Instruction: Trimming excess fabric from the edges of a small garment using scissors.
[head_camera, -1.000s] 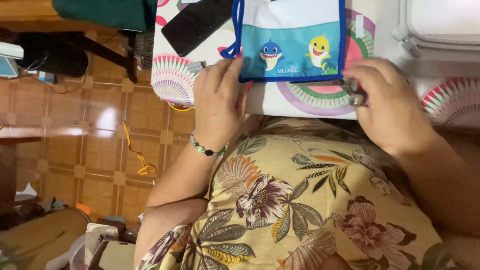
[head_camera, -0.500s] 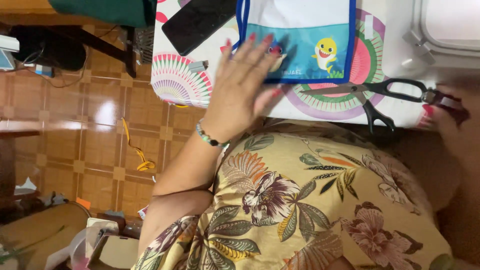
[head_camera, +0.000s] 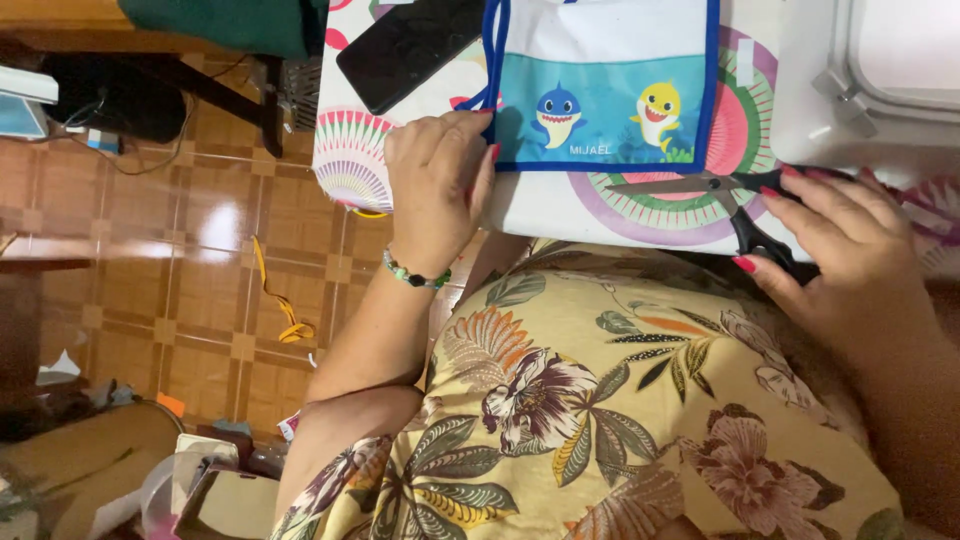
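Brown tiled floor (head_camera: 200, 290) fills the left of our view; a table covered in a white cloth with pink and green fan patterns (head_camera: 350, 150) spans the top.

On that cloth lies the white fabric bib with blue binding and a teal band showing two cartoon sharks (head_camera: 600, 90). It sits flat, its lower bound edge running just above the table's near edge. A blue tie loops off its left corner.

Our left hand (head_camera: 435, 185) rests palm down on the cloth at the bib's lower left corner, fingers loosely curled together, fingertips (head_camera: 490, 150) touching the blue edge. It presses and grips nothing. A green and white bead bracelet (head_camera: 415, 275) circles that wrist.

Our right hand (head_camera: 850, 240) lies loosely open over the black handles of a pair of steel scissors (head_camera: 710, 190). Fingers spread, red nails at the handle loops, touching but not closed around them. The scissor blades point left, lying flat on the cloth just below the bib's bottom edge, apart from it.

A black flat phone (head_camera: 410, 45) lies tilted on the cloth, just left of the bib's top. A white sewing machine base (head_camera: 860, 90) stands close at the bib's right side.

Bare cloth between the two hands, below the bib. A yellow tape (head_camera: 280, 310) lies on the floor. Our yellow floral dress (head_camera: 620, 420) fills the foreground.
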